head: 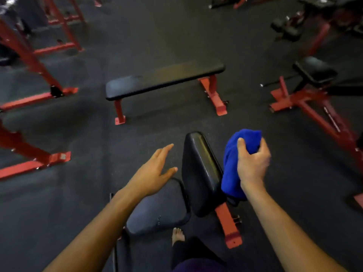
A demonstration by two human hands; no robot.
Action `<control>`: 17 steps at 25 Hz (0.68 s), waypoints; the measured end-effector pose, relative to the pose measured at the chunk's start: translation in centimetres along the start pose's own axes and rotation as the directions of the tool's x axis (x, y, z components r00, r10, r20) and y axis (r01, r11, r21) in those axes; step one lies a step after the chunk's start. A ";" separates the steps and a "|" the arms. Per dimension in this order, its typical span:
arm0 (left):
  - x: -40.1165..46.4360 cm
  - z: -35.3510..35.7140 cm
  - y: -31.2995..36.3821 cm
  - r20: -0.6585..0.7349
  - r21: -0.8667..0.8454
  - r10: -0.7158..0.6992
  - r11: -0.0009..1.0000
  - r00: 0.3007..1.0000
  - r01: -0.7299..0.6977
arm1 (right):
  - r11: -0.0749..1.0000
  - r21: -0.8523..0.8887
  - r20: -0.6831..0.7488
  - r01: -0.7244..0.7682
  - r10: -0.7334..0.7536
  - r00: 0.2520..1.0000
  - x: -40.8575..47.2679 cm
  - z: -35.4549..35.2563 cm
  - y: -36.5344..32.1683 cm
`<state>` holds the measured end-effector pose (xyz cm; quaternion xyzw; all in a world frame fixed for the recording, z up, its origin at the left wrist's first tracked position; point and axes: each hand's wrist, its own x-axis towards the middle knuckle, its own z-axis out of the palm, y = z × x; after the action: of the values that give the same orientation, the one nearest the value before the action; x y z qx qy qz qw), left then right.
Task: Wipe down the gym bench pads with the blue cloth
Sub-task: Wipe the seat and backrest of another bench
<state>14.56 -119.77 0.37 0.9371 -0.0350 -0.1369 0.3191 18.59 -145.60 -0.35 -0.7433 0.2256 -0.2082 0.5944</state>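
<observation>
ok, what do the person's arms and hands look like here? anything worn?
Both forearms are bare to the frame edge: no sleeves, gloves, watch or wristbands visible. Left hand and right hand show no rings that I can make out, though the frame is slightly blurred.

Both forearms are bare of sleeves, one foot (pixel 178 235) is bare, and the leg (pixel 188 252) wears dark trousers.
</observation>
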 end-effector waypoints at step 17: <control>13.4 -1.4 -3.6 0.543 0.248 0.362 0.792 0.757 -0.557 | 0.565 -0.776 0.209 0.281 -0.189 0.959 -8.8 3.7 4.2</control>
<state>27.78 -118.13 -3.86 0.8804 -0.3720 -0.2645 0.1288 13.18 -138.35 -5.55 -0.9627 0.1631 -0.1242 0.1764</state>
